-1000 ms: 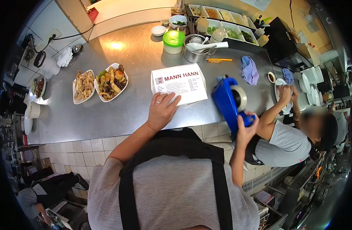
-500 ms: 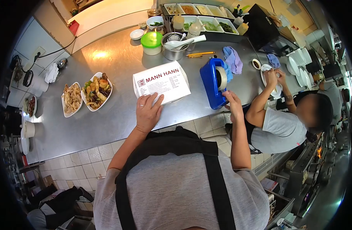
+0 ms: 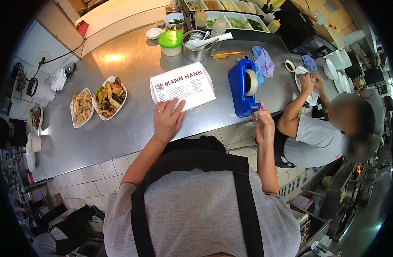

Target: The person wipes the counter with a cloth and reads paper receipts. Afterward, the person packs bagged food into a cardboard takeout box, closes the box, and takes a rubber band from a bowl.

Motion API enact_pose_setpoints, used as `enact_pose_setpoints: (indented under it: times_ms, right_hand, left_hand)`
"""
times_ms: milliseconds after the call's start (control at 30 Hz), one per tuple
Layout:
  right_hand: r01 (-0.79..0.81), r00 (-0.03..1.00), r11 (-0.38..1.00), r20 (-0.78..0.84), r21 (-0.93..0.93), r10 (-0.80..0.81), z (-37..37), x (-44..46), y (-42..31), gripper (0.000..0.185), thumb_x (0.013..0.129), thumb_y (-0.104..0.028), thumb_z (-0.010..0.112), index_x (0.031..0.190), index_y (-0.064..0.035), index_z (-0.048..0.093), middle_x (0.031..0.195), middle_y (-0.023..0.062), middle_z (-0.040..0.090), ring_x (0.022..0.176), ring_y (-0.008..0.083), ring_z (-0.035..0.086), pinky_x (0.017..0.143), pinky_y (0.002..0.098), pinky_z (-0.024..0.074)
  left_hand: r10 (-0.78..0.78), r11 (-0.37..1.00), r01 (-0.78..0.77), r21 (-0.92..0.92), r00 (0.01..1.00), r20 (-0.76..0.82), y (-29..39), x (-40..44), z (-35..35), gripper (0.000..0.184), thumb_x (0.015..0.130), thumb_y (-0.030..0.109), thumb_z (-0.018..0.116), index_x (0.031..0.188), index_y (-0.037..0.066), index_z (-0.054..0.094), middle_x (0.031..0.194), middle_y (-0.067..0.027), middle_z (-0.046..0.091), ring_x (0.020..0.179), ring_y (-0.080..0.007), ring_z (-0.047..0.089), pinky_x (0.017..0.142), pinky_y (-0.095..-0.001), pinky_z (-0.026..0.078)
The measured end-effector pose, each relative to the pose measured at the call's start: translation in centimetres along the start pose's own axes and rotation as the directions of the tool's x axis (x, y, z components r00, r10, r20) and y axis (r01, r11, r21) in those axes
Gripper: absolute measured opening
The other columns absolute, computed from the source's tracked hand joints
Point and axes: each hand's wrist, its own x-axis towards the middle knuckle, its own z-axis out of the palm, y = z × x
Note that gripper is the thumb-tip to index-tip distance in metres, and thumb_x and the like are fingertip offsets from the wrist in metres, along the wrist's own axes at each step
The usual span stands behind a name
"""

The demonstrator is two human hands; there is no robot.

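Note:
My left hand (image 3: 168, 121) lies spread on the front edge of a closed white box (image 3: 183, 87) printed MANN HANN. A blue tape dispenser (image 3: 238, 91) with a roll of clear tape (image 3: 251, 83) stands on the steel counter right of the box. At its near end my right hand (image 3: 264, 124) is closed, thumb and fingertips pinched together by the cutting edge; what they hold, if anything, is too small to make out. Two white dishes of food, one with pale fried pieces (image 3: 81, 108) and one with mixed vegetables (image 3: 109, 98), sit left of the box.
Behind the box stand a green-lidded tub (image 3: 171, 42) and a steel pot (image 3: 195, 51) with utensils. Pencils (image 3: 227, 55) and blue cloths (image 3: 263, 62) lie behind the dispenser. On the right, a co-worker (image 3: 312, 136) reaches over a white plate (image 3: 302, 77).
The blue dispenser, tilted in my right hand a second ago, now stands on the counter. My right hand has let go of its body and moved to its near end. My left hand stays on the box.

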Motion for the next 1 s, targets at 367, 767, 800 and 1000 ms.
enact_pose_setpoints:
  times_ms: [367,767,800,1000]
  right_hand:
    - [0.363,0.861,0.223,0.235,-0.905,-0.451,-0.5,-0.5,2.4,0.009,0.083,-0.004,0.062,0.081,0.0007,0.055,0.099,0.0198,0.063,0.083,0.0271,0.064,0.072,0.0312,0.0488]
    - [-0.002,0.886,0.863,0.400,-0.505,0.235,17.0,-3.3,6.0,0.039,0.088,-0.001,0.059,0.126,-0.0018,0.047,0.071,0.0085,0.063,0.061,0.0132,0.061,0.060,0.0271,0.0522]
    - [0.036,0.882,0.875,0.427,-0.482,0.199,17.6,-3.3,6.5,0.045,0.088,0.000,0.058,0.130,-0.0026,0.043,0.071,0.0087,0.063,0.061,0.0131,0.061,0.060,0.0272,0.0525]
    - [0.033,0.935,0.896,0.332,-0.442,0.129,17.1,-3.0,8.9,0.048,0.088,0.001,0.057,0.131,-0.0048,0.039,0.070,0.0097,0.064,0.061,0.0141,0.063,0.060,0.0259,0.0509]
  left_hand:
    - [-0.006,0.999,0.006,-0.033,1.000,-0.013,-0.3,0.1,-0.5,0.044,0.069,0.014,0.071,0.112,0.009,0.063,0.110,-0.0078,0.058,0.099,-0.0248,0.052,0.093,-0.0425,0.039]
    - [0.015,0.999,-0.019,-0.051,0.998,-0.068,-0.8,-0.4,0.1,0.048,0.065,0.012,0.072,0.113,0.008,0.063,0.110,-0.0064,0.059,0.096,-0.0244,0.053,0.089,-0.0422,0.041]
    - [0.019,0.998,-0.023,-0.052,0.997,-0.068,-0.8,-0.4,0.0,0.048,0.065,0.012,0.072,0.112,0.008,0.063,0.110,-0.0064,0.059,0.096,-0.0244,0.053,0.088,-0.0421,0.042]
    - [0.059,0.994,-0.067,-0.092,0.995,-0.083,-1.0,-0.2,-0.1,0.038,0.071,0.011,0.065,0.108,0.002,0.062,0.106,-0.0070,0.059,0.094,-0.0235,0.054,0.087,-0.0388,0.044]
